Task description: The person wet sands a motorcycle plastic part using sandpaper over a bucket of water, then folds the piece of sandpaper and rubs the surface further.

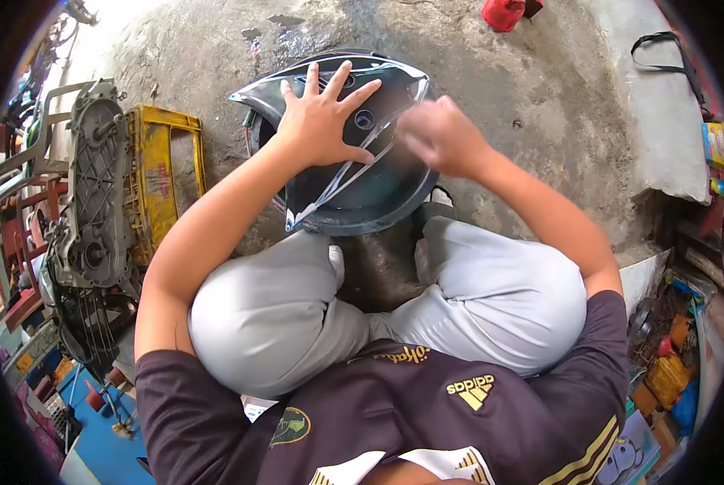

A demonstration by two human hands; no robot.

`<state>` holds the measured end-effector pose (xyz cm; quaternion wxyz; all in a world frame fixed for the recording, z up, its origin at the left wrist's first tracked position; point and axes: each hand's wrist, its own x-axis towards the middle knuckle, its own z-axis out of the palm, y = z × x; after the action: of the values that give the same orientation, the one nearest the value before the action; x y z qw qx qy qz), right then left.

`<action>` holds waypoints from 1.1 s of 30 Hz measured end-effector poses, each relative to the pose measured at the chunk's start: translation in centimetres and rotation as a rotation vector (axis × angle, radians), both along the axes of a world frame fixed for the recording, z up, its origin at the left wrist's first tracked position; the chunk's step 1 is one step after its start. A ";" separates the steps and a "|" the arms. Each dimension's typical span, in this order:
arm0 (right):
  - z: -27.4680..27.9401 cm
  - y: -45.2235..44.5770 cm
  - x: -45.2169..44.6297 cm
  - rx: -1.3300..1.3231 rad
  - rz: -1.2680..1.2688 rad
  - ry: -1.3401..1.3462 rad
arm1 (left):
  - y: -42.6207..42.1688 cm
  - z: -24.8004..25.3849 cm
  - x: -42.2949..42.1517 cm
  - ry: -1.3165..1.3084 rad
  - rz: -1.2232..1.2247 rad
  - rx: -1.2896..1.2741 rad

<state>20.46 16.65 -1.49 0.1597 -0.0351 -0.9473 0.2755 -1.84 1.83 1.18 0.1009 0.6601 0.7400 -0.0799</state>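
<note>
A dark panel [317, 186] with shiny, pale edges lies across a round black basin [378, 217] on the floor before my knees. My left hand [322, 117] rests on the panel with its fingers spread wide. At the panel's right edge is my right hand [439, 137], its fingers curled and smeared by motion; whether it holds anything is hidden. A round hole shows in the panel between the two hands.
A yellow crate [153, 178] and a grey metal engine casing [97, 186] stand at the left. A red object [503, 14] is on the concrete floor at the top. Mixed parts and a pale ledge [669, 121] line the right side.
</note>
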 end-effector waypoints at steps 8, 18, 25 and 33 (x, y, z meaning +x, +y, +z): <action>-2.7 -2.1 0.7 0.010 -0.156 -0.001 | 0.1 0.1 0.1 -0.007 0.010 -0.001; -2.7 -3.0 0.3 -0.063 -0.135 0.002 | -0.2 -0.1 -0.1 -0.001 -0.004 0.045; -2.5 -2.6 0.2 -0.065 -0.233 -0.045 | -0.3 -0.1 -0.1 -0.013 -0.011 0.055; -2.8 -2.4 0.2 -0.019 -0.205 0.006 | -0.2 0.0 -0.1 -0.013 -0.003 0.041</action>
<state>20.64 14.25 -4.30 0.1895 -0.1325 -0.9356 0.2667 -1.92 1.66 1.17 0.0920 0.6637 0.7398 -0.0605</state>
